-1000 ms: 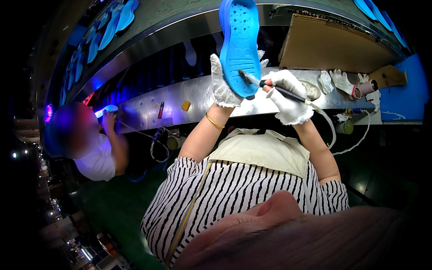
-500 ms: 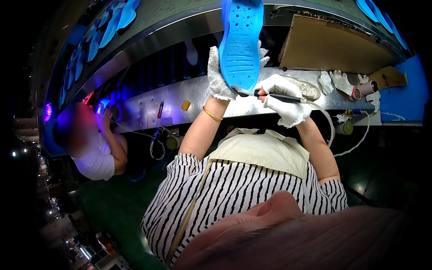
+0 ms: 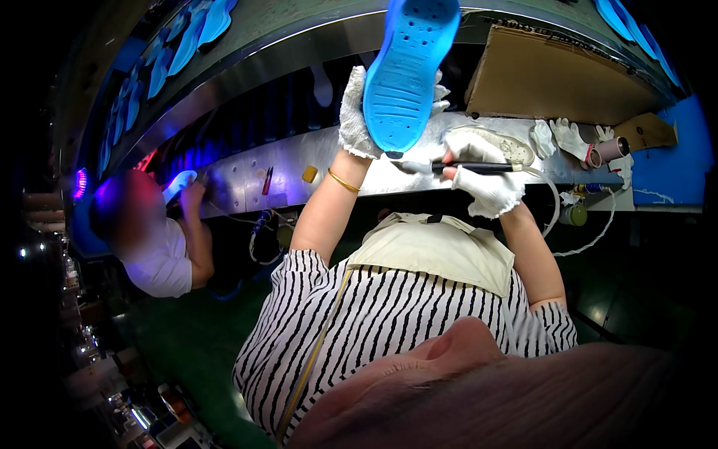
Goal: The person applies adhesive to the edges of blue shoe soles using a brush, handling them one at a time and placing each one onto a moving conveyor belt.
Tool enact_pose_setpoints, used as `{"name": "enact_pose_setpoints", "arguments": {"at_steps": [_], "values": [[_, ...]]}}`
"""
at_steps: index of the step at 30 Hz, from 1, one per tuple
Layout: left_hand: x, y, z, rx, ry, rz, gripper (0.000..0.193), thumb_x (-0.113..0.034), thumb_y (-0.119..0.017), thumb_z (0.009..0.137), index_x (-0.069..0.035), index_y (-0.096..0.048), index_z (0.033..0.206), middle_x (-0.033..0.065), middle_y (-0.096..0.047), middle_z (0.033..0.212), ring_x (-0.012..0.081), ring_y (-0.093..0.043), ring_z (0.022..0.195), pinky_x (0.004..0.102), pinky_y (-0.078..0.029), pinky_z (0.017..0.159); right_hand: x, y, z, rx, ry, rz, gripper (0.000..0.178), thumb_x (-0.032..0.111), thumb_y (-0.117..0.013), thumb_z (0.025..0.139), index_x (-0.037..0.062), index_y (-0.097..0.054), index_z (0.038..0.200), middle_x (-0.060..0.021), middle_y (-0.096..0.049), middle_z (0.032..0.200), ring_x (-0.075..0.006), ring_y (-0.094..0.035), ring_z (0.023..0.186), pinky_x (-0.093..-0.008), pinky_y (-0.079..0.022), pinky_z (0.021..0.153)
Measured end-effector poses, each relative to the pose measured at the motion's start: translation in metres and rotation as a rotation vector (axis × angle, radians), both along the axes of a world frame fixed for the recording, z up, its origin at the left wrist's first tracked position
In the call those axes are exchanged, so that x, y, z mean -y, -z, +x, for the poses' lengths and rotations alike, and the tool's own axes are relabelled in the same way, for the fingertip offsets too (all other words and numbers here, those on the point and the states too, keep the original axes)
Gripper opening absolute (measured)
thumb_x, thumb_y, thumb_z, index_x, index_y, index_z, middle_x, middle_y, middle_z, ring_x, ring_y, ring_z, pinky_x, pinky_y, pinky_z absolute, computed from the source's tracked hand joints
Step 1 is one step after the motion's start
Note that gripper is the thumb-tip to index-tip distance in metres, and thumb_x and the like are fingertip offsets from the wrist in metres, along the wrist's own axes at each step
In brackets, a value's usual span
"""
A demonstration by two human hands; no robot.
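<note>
My left hand (image 3: 357,120), in a white knit glove, is wrapped round the edges of a blue shoe sole (image 3: 402,90). The sole stands upright above the bench, with holes at its far end and ridges across its middle. A small dark patch shows at its near tip. My right hand (image 3: 482,179), gloved with some fingertips bare, is closed on a brush (image 3: 479,168) with a black handle and a pale hose at its back end. The brush's blurred tip points left, just below and right of the sole's near tip; I cannot tell whether they touch.
Beyond the metal bench (image 3: 292,168), more blue soles (image 3: 196,37) lie along a raised line. A cardboard box (image 3: 553,78), pale sole (image 3: 493,146), loose gloves (image 3: 570,138) and pink cup (image 3: 613,148) are at right. A co-worker (image 3: 161,247) sits at left, near a yellow sponge (image 3: 310,173).
The brush has drawn back from the sole's near end, moving slightly right and down. The sole has tilted, its far end swinging right. The co-worker's hand has shifted right.
</note>
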State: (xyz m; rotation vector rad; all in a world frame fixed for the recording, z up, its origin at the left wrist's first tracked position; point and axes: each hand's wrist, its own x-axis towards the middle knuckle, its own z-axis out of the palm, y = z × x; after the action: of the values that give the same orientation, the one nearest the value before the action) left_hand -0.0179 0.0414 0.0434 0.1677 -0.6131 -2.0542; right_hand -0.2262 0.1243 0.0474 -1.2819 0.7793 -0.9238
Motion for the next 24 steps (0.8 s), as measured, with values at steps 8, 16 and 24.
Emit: {"name": "enact_pose_setpoints", "arguments": {"at_steps": [8, 16, 24], "values": [[0.008, -0.003, 0.0, 0.095, 0.115, 0.05, 0.076, -0.057, -0.035, 0.096, 0.003, -0.033, 0.143, 0.0315, -0.042, 0.138, 0.0443, -0.048, 0.124, 0.0529, -0.042, 0.104, 0.019, -0.012, 0.014, -0.207, 0.084, -0.736, 0.018, -0.006, -0.062, 0.068, 0.0027, -0.059, 0.084, -0.0077, -0.063, 0.09, -0.0179, -0.06, 0.087, -0.0332, -0.049, 0.082], [0.022, 0.004, 0.002, 0.529, 0.138, 0.169, 0.047, -0.041, -0.053, 0.096, 0.001, -0.063, 0.113, 0.0179, -0.069, 0.098, 0.024, -0.071, 0.081, 0.0355, -0.06, 0.071, 0.036, -0.016, 0.006, -0.35, -0.127, -0.256, 0.013, 0.004, -0.066, 0.069, 0.0028, -0.062, 0.081, -0.0059, -0.065, 0.084, -0.0151, -0.061, 0.082, -0.0281, -0.05, 0.079], [0.017, -0.008, -0.002, 0.633, 0.276, 0.109, 0.048, -0.045, -0.057, 0.093, 0.0, -0.065, 0.11, 0.0164, -0.07, 0.092, 0.0221, -0.07, 0.076, 0.0325, -0.06, 0.066, 0.033, -0.025, -0.007, -0.35, -0.045, -0.195, 0.019, 0.002, -0.066, 0.068, 0.0036, -0.062, 0.087, -0.0046, -0.064, 0.088, -0.0137, -0.058, 0.079, -0.0297, -0.05, 0.075]]}}
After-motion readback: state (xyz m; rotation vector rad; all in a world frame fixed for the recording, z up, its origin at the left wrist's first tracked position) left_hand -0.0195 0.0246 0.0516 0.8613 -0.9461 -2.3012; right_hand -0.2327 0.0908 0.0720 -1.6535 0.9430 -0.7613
